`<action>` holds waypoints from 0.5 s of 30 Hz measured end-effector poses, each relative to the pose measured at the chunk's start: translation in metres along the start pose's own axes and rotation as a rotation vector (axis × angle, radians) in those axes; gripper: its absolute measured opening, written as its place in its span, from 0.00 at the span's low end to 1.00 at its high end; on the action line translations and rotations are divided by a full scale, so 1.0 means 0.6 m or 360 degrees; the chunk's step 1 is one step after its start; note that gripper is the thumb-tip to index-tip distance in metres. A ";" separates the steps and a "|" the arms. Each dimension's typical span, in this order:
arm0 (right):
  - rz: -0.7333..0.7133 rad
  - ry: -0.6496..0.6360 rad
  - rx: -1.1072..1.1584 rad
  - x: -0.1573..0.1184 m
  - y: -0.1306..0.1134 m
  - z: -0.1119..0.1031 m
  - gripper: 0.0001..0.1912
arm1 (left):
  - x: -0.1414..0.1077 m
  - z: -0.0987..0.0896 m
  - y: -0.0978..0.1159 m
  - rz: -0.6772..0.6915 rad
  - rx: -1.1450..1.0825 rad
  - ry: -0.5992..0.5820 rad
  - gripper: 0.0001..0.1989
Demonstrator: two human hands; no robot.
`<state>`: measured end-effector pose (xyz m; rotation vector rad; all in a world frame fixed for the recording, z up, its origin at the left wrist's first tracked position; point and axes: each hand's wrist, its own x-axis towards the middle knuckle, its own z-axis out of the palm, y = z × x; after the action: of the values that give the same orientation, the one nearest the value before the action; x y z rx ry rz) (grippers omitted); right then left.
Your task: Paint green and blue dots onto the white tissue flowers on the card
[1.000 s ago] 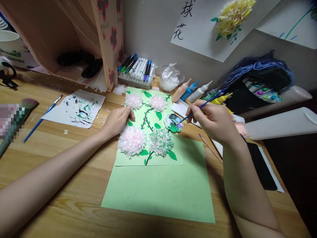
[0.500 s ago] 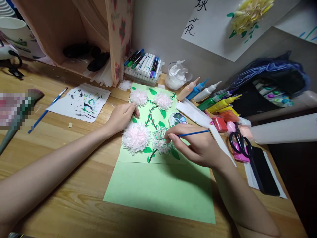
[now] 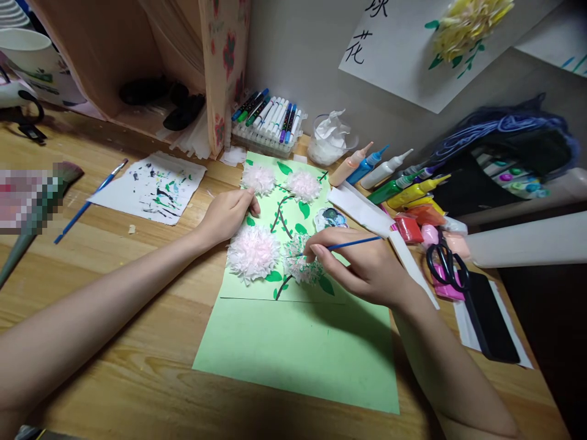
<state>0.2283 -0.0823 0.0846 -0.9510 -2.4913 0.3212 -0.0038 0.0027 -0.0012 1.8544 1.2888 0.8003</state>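
My right hand point(image 3: 362, 266) is closed around a slim blue paintbrush point(image 3: 355, 242), its tip down in a paper flower point(image 3: 300, 260) whose white petals are flecked with green. My left hand point(image 3: 232, 214) rests with curled fingers on the left edge of a light green sheet point(image 3: 293, 348); whether the fingers hold anything is hidden. Beside it on the sheet is a fluffy pale pink paper flower point(image 3: 254, 253). Two smaller pink flowers sit higher up, among painted green leaves and dark stems. A paint-smeared palette point(image 3: 331, 218) lies just beyond my right hand.
Paint bottles point(image 3: 373, 166), clay packets point(image 3: 408, 228), black scissors point(image 3: 447, 267) and a black phone-like slab point(image 3: 490, 318) line the right side. Markers point(image 3: 270, 119) and a tissue-filled cup point(image 3: 328, 140) stand at the back. A stained cloth point(image 3: 158, 188) and another brush point(image 3: 89, 201) lie left.
The brush's back end has shifted slightly left and up in my right hand. My left hand stays on the sheet's edge. The whole view has moved a little.
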 end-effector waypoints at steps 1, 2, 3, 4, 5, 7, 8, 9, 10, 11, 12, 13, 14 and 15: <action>-0.0008 -0.0019 -0.0011 0.000 0.001 0.000 0.12 | 0.000 0.000 0.000 -0.0002 -0.0002 -0.0001 0.26; -0.0012 -0.0036 -0.0024 -0.001 0.002 0.001 0.11 | 0.000 0.000 0.001 -0.0004 -0.0004 0.0000 0.26; -0.0009 -0.0049 -0.0032 -0.001 0.003 0.001 0.11 | 0.000 0.000 0.001 -0.0007 -0.0005 0.0001 0.26; 0.0000 -0.0051 -0.0034 -0.002 0.003 0.001 0.11 | 0.000 0.000 0.001 -0.0010 -0.0004 0.0001 0.26; 0.0008 -0.0042 -0.0028 -0.002 0.003 0.000 0.11 | 0.000 0.000 0.001 -0.0014 -0.0001 0.0001 0.26; 0.0021 -0.0014 -0.0006 -0.002 0.003 -0.001 0.12 | 0.001 0.000 0.001 -0.0019 0.0005 -0.0003 0.26; 0.0024 -0.0012 -0.0001 -0.002 0.003 -0.001 0.12 | 0.000 0.000 0.001 -0.0019 0.0008 -0.0005 0.26; 0.0025 -0.0021 -0.0001 -0.002 0.003 0.000 0.12 | 0.000 0.000 0.002 -0.0018 0.0010 -0.0005 0.26; 0.0023 -0.0036 -0.0006 -0.002 0.004 0.000 0.12 | 0.000 0.000 0.001 -0.0015 0.0011 -0.0002 0.26; 0.0020 -0.0049 -0.0013 -0.002 0.005 0.000 0.12 | 0.000 0.000 0.001 -0.0009 0.0012 0.0002 0.26; 0.0019 -0.0059 -0.0015 -0.002 0.005 0.001 0.12 | 0.000 0.000 0.001 -0.0003 0.0011 0.0004 0.26; 0.0019 -0.0060 -0.0007 -0.002 0.006 0.001 0.12 | 0.000 0.000 0.000 0.0004 0.0007 0.0005 0.26; 0.0025 -0.0056 0.0008 -0.002 0.006 0.001 0.12 | 0.000 0.000 0.000 0.0010 0.0001 0.0006 0.26; 0.0036 -0.0047 0.0026 -0.001 0.006 0.001 0.13 | 0.001 0.000 -0.001 0.0014 -0.0004 0.0006 0.26</action>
<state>0.2306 -0.0801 0.0823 -0.9753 -2.5024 0.3649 -0.0039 0.0032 -0.0016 1.8592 1.2821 0.8098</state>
